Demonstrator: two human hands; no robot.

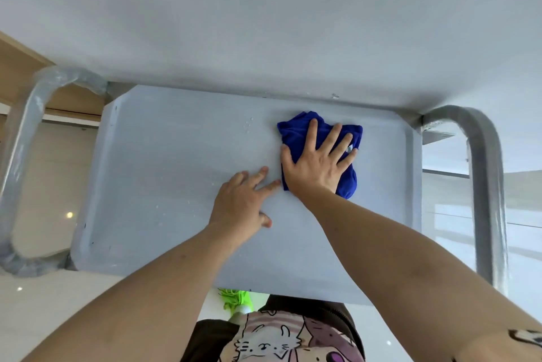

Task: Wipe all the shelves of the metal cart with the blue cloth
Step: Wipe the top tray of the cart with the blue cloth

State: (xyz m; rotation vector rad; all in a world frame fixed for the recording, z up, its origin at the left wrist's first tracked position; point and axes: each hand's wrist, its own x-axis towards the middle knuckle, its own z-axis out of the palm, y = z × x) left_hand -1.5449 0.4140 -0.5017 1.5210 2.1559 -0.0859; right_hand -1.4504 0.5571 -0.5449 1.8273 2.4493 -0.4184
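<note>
— Where's the blue cloth [319, 150]?

— Bunched up on the cart's shelf [176, 174], toward its far right part, near the back rim. The right hand [316, 162] lies flat on top of it.

— So what's the grip doing there?

— Fingers spread wide and straight, palm down, pressing the cloth against the shelf. Nothing is pinched; the cloth sticks out beyond the fingertips at the far side and past the heel of the hand on the right.

— And the left hand [243, 203]?

— It rests on the bare shelf just beside the cloth, to its left. Fingers are fairly straight and point toward the cloth, the fingertips close to its near edge; whether they touch it, I cannot tell. The thumb is tucked down at the near side. It holds nothing.

— What does the shelf look like?

— Pale grey metal, a tray shape with a raised rim and rounded corners. A few small droplets [247, 124] sit on it left of the cloth, near the back.

— Anything overhead?

— Another flat grey surface [264, 24] spans the top of the view above the shelf. A curved tubular frame [484, 185] stands at the right end, and a plastic-wrapped tube [26, 133] bends round the left end.

— And below?

— A cartoon-cat printed shirt [278, 335] at the near edge, and something bright green [234, 300] on the glossy floor [44, 303].
</note>
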